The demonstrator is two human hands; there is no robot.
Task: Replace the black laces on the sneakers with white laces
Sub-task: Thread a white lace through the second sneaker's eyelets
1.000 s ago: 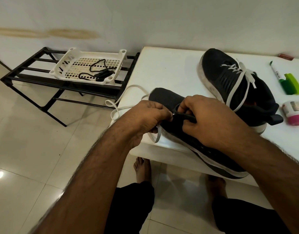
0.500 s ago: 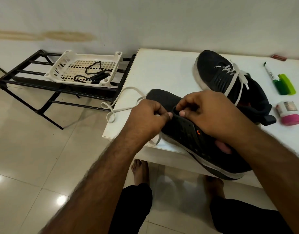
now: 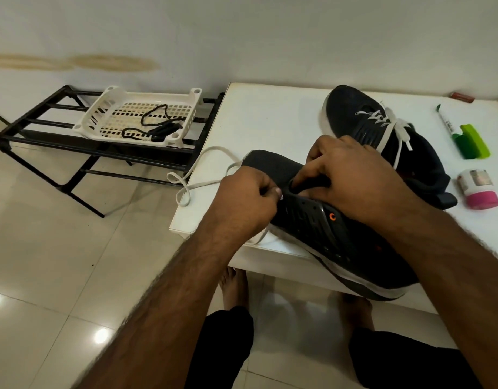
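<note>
Two black sneakers sit on the white table (image 3: 259, 122): the near sneaker (image 3: 340, 234) lies along the front edge with its heel jutting past it, and the far sneaker (image 3: 351, 113) lies behind it, already threaded with one white lace tied in a bow (image 3: 393, 127). A second white lace (image 3: 202, 169) trails loose from the toe of the near sneaker, curling over the table's left edge in a loop; one black lace (image 3: 155, 124) lies coiled in the single white perforated basket (image 3: 101, 113), which rests on a black metal rack (image 3: 40, 136) to the left of the table. At the table's right side there are a marker with a green cap (image 3: 450, 127), a green block-shaped item (image 3: 475, 141) just beside it, one small jar with a pink lid (image 3: 479, 189), and one small red object (image 3: 462, 97) near the wall, too small to identify.

Two hands work at the near sneaker; the left hand (image 3: 245, 200) is curled tight, thumb and forefinger pinching the tip of the loose white lace right at the shoe's upper eyelet row; the right hand (image 3: 351, 175) rests over the tongue area, fingers bent and spread, the fingertips (image 3: 299, 179) pressing into the opening and gripping the shoe's upper. Two bare feet (image 3: 233, 284) show on the tiled floor (image 3: 59, 248) beneath the table.
</note>
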